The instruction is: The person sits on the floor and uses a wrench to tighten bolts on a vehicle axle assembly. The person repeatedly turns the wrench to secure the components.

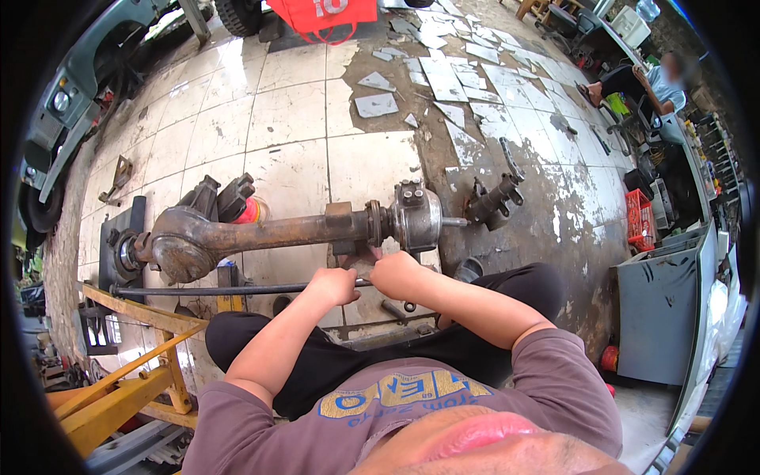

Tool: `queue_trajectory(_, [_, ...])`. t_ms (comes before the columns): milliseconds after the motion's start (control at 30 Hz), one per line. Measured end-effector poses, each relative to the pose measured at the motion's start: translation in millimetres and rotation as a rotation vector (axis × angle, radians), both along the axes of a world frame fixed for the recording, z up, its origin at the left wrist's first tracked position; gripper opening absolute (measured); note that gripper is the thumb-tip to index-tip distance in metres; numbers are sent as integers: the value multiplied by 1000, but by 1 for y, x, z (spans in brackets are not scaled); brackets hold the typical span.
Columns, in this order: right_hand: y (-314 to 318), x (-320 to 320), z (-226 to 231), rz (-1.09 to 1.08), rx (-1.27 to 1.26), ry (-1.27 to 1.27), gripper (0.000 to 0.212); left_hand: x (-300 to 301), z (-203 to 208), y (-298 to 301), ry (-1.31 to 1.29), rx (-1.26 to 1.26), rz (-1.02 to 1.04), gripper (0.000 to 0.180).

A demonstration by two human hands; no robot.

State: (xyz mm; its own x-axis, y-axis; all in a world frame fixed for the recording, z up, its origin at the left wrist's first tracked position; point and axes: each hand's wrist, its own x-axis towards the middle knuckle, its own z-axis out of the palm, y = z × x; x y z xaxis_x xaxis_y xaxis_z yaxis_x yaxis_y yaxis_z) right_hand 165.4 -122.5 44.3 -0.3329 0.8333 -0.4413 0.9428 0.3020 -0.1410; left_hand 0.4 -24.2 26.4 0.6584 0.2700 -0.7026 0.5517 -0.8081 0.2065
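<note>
A rusty vehicle axle housing (273,234) lies crosswise in front of me, its round bulge at the left and a grey metal hub (417,220) at the right. My left hand (336,286) is closed just this side of the axle. Beside it, my right hand (394,274) is also closed, near the hub. A pinkish, cloth-like piece (366,256) shows between my hands and the axle; my fingers hide what they hold. A long dark rod (214,291) runs from the left to my hands, and I cannot tell whether either grips it.
A yellow metal frame (131,404) stands at my lower left. Beyond the hub lies a dark cylindrical part (495,202). Broken tiles (376,105) litter the far floor. A grey cabinet (661,317) and a red crate (638,220) stand right; a person (661,91) sits far right.
</note>
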Motion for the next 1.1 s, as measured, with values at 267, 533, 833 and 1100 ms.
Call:
queue_trajectory(267, [-2, -4, 6, -14, -22, -9, 14, 0, -5, -1, -6, 7, 1, 47])
queue_trajectory(533, [-2, -5, 7, 5, -42, -33, 16, -3, -9, 0, -3, 9, -3, 48])
queue_trajectory(833, [3, -4, -12, -17, -51, -99, 15, -4, -8, 1, -20, 7, -10, 47])
queue_trajectory(1100, [0, -3, -1, 3, -62, -80, 14, 0, -6, -1, -16, 2, 4, 48])
